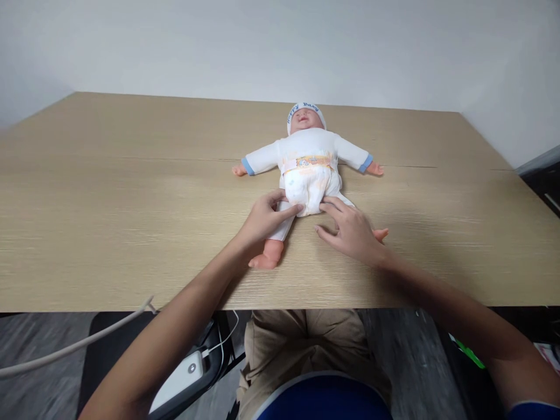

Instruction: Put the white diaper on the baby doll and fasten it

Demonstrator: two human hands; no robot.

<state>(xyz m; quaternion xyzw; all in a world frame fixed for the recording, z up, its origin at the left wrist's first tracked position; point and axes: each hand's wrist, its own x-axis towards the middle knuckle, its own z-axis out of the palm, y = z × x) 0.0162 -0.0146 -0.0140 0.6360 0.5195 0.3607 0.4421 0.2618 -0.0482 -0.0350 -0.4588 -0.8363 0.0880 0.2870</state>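
A baby doll (308,142) in a white suit with blue cuffs and a lettered cap lies on its back on the wooden table, arms spread. Around its hips is a white diaper (301,185) with a patterned orange band across the waist. My left hand (269,214) touches the diaper's edge at the leg on the left, thumb and fingers apart. On the other side, my right hand (347,227) rests its fingertips at the diaper's leg edge, its thumb spread away. Part of the doll's right-side leg is hidden behind that hand.
The wooden table (131,233) runs back to a pale wall (262,46). A light-coloured cable (79,348) hangs by the front edge at left. Below it, a white device (179,379) with a plugged-in cord lies on a black chair.
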